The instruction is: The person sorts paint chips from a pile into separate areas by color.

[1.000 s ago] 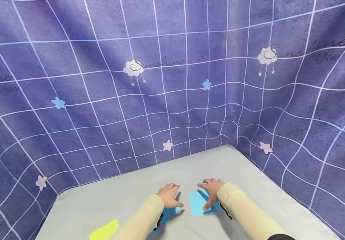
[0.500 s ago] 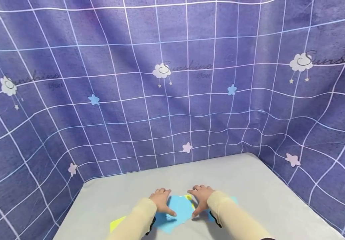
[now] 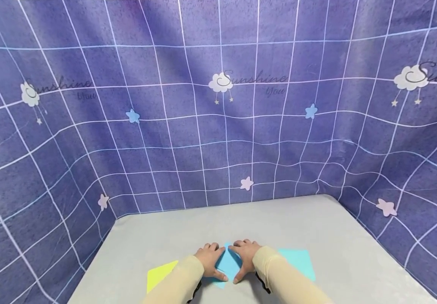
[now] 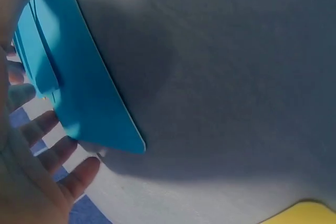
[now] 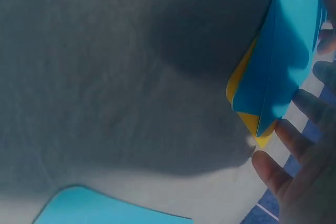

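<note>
Several blue paper sheets (image 3: pixel 229 264) lie overlapped on the pale tabletop, between my two hands. My left hand (image 3: pixel 210 258) is at their left side, fingers spread, with the thumb at the near edge. In the left wrist view its fingertips are right at the far edge of the blue sheets (image 4: pixel 92 93). My right hand (image 3: pixel 246 255) frames the opposite side, its thumb close to the left thumb. From the right wrist, a yellow sheet (image 5: pixel 239 74) peeks out under the blue ones (image 5: pixel 270 72), beside my fingertips. Both palms partly cover the pile.
A yellow-green sheet (image 3: pixel 158 272) lies left of the pile, partly behind the left sleeve. To the right, past the right sleeve, is a light blue sheet (image 3: pixel 298 261). A purple gridded curtain (image 3: pixel 203 126) surrounds the back and sides of the table (image 3: pixel 188 223).
My right hand has moved left, off the separate blue sheet, to the middle pile. The left hand has also shifted left, and the hands are nearer each other. The head view has turned left.
</note>
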